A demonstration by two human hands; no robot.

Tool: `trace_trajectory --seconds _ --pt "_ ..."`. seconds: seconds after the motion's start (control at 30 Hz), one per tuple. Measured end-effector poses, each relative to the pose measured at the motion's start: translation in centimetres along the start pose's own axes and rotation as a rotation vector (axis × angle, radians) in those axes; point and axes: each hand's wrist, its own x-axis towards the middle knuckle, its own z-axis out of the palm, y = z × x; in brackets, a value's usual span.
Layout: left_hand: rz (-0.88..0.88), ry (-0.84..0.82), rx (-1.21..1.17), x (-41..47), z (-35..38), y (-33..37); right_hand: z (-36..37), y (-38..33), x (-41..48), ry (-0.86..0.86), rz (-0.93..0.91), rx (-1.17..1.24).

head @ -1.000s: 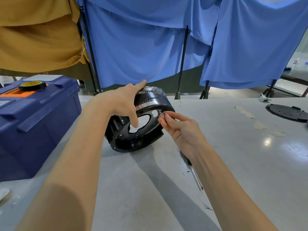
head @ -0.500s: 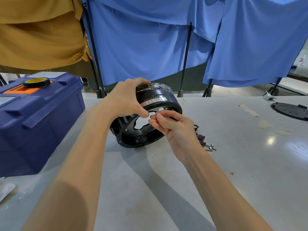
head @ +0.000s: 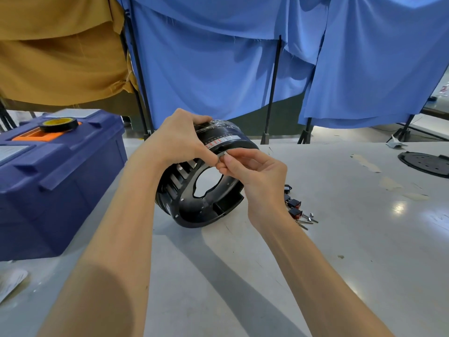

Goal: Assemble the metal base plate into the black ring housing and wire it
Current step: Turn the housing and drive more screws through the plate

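The grey surface (head: 340, 263) carries everything, with blue curtains (head: 218, 69) hanging behind it. At my left stands the blue toolbox (head: 60, 178), a roll of tape (head: 59, 124) lying on its lid.

In front of me the black ring housing (head: 206, 207) is tipped up on its edge, its lower rim on the surface and its open face turned toward me. Through its centre opening I see bare surface, so I judge that no base plate is seated in it yet. I see no wires on it either. The task looks early to me: fitting the plate and all the wiring are left. Far off at my right lies a black disc (head: 425, 164); I cannot tell whether it belongs to this job.

My left hand (head: 179, 139) comes in over the top of the housing. Its grip is curled round the upper rim and holds the ring tilted, the thumb and forefinger reaching down toward the front edge. My right hand (head: 255, 171) is raised before the opening with the wrist bent. Its grip is closed in a pinch on a small grey part (head: 221, 155), held against the housing's front rim just below a white label. What that part is I cannot make out.

Just beside my right wrist lie a few small switches (head: 295, 206) and some loose screws (head: 307, 218), none of them fitted.
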Motion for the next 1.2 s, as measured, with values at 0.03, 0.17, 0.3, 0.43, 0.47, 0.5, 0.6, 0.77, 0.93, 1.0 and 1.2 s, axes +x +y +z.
trace_trajectory --seconds 0.03,0.17,0.3,0.43,0.47,0.5,0.6,0.77,0.93,1.0,1.2 --pt "-0.006 -0.012 -0.001 0.1 -0.1 0.0 0.1 0.0 0.1 0.0 -0.022 -0.013" --pt "-0.006 -0.025 0.011 0.1 -0.1 0.2 0.5 0.3 0.3 0.021 -0.103 -0.105" --pt "-0.009 -0.02 0.019 -0.1 -0.1 0.3 0.9 0.7 0.5 0.068 -0.194 -0.229" --pt "-0.007 -0.003 0.021 -0.2 0.0 0.6 1.2 0.8 0.2 0.108 -0.239 -0.324" --pt "-0.006 0.0 0.025 -0.3 0.1 0.6 1.2 0.7 0.2 0.113 -0.24 -0.326" --pt "-0.005 0.002 0.029 -0.3 0.1 0.7 1.1 0.7 0.2 0.112 -0.239 -0.322" --pt "-0.002 -0.002 0.041 -0.4 0.2 0.9 0.8 0.5 0.3 0.091 -0.227 -0.282" --pt "0.012 0.001 0.076 -0.9 0.6 1.5 0.5 0.3 0.5 0.09 -0.192 -0.223" --pt "0.037 0.016 0.126 -1.2 1.3 2.2 0.2 0.6 0.7 0.143 -0.145 -0.188" --pt "0.053 0.003 0.14 -1.3 1.5 2.3 -0.2 0.8 0.8 0.186 -0.114 -0.183" --pt "0.061 -0.007 0.174 -1.9 2.2 2.8 -1.4 0.6 1.1 0.199 0.104 -0.103"
